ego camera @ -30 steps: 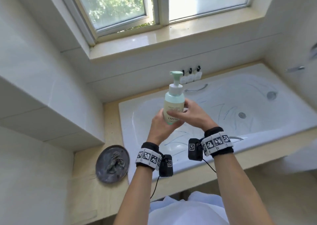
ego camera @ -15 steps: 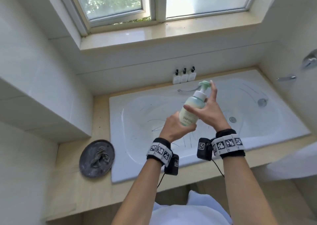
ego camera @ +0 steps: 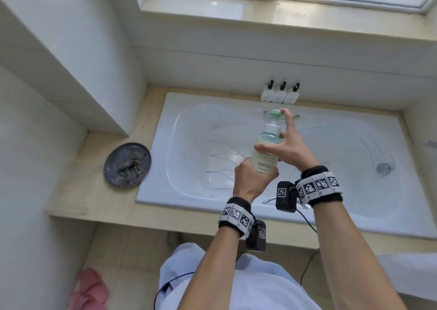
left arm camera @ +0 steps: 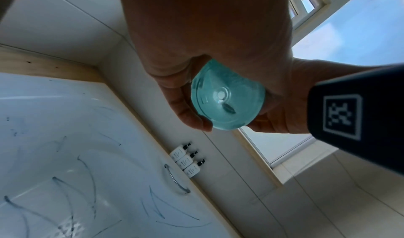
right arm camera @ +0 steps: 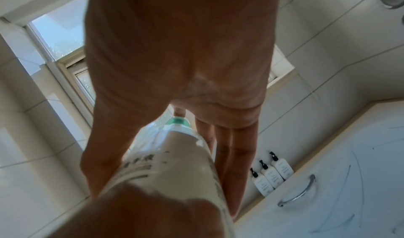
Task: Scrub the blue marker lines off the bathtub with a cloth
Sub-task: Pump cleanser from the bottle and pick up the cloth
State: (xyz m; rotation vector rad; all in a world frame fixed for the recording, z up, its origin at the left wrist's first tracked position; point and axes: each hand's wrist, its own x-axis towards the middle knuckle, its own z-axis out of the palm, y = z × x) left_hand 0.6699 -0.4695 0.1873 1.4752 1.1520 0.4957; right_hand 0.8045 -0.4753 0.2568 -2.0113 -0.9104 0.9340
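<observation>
The white bathtub (ego camera: 179, 198) has blue marker lines (ego camera: 220, 156) scrawled over its floor and walls. Over the tub I hold a pale green pump bottle (ego camera: 266, 153), tilted away from me. My left hand (ego camera: 253, 179) grips its base, whose round underside (left arm camera: 227, 98) shows in the left wrist view. My right hand (ego camera: 288, 149) has straight fingers: the index tip rests on the green pump head (ego camera: 274, 114) and the thumb lies across the bottle's front. In the right wrist view the bottle (right arm camera: 174, 164) runs up past my fingers (right arm camera: 229, 146). A pink cloth (ego camera: 88, 290) lies on the floor at lower left.
A round dark metal disc (ego camera: 127, 165) lies on the beige ledge left of the tub. Three small white bottles (ego camera: 280, 94) stand against the far wall. A chrome grab handle (left arm camera: 176, 179) sits on the tub's far rim, and the drain (ego camera: 383, 167) is at the right.
My right hand has left the bottle's body and stretched out, its index finger reaching the pump head. The bottle has tipped forward and moved out over the tub.
</observation>
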